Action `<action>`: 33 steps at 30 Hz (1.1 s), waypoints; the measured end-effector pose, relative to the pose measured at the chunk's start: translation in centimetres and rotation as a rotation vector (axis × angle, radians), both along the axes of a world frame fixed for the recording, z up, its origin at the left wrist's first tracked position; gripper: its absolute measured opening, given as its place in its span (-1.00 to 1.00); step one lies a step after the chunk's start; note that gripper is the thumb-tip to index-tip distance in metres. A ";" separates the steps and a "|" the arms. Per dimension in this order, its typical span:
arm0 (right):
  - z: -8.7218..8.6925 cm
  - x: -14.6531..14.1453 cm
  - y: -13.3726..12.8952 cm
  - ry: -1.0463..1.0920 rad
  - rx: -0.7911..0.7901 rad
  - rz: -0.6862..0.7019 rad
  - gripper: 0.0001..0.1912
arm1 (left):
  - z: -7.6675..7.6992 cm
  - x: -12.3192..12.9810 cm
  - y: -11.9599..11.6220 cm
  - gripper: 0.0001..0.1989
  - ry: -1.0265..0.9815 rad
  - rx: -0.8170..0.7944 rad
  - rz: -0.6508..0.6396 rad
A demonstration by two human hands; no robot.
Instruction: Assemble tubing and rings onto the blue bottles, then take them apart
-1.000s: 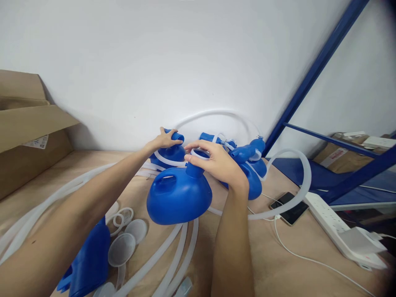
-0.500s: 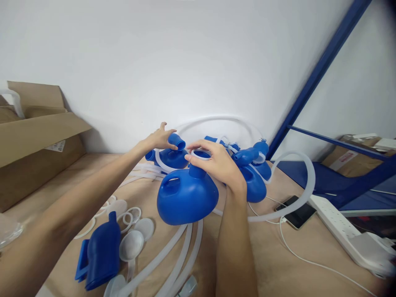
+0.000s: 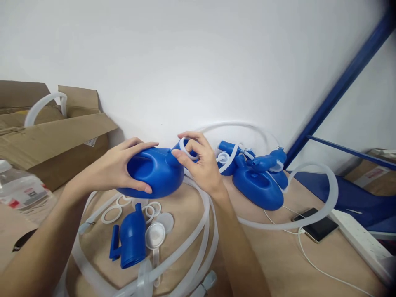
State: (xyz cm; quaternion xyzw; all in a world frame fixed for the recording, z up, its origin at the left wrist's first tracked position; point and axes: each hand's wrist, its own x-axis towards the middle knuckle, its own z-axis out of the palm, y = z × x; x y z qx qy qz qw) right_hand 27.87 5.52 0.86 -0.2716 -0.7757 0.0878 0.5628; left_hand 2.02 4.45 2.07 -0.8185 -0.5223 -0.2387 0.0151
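Observation:
My left hand is wrapped round the handle end of a blue plastic bottle, which is tilted on its side above the table. Its neck points up to the right. My right hand grips a white ring at the bottle's mouth, fingers curled round it; whether the ring is seated there is partly hidden by the fingers. Below the bottle lie a blue spouted part with a handle, several white rings and a white round cap with a strap.
Clear tubing loops across the table. More blue bottles lie right of centre. A phone and power strip are at right, a cardboard box and clear plastic bottle at left.
My left hand has moved from the blue piece at the back onto the bottle's handle end. The bottle has been lifted and turned, its neck now to the right. The view has shifted left.

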 end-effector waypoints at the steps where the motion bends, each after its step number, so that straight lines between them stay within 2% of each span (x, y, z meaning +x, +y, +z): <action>1: -0.3 -0.3 0.1 -0.028 0.012 0.005 -0.69 | 0.1 -0.8 0.1 0.17 0.026 0.050 0.023; 4: -0.9 -0.6 0.5 -0.169 0.015 0.005 -0.76 | 0.4 -3.0 0.8 -0.09 0.066 0.195 0.078; 6: -1.1 -0.8 0.6 -0.296 -0.021 0.022 -0.80 | 0.4 -4.2 1.1 -0.24 0.090 0.227 0.122; 9: -1.1 -1.2 0.7 -0.406 -0.041 0.024 -0.76 | 0.3 -5.1 0.9 -0.29 0.171 0.234 0.172; 14: -1.0 -1.3 0.7 -0.480 -0.024 0.008 -0.70 | 0.3 -4.5 0.1 -0.40 0.338 0.311 0.172; 18: -1.2 -1.0 0.5 -0.493 -0.161 0.027 -0.72 | 0.5 -3.5 0.0 -0.57 0.453 0.339 0.206; 23: -1.6 -0.8 1.1 -0.349 -0.313 0.085 -0.87 | 0.5 -3.1 0.3 -0.58 0.490 0.308 0.221; 28: -1.5 -0.6 1.4 -0.288 -0.334 0.236 -0.81 | 0.1 -3.0 0.4 -0.59 0.505 0.347 0.177; 33: -1.6 -0.1 1.6 -0.299 -0.285 0.241 -0.70 | -0.2 -2.9 0.4 -0.59 0.493 0.386 0.091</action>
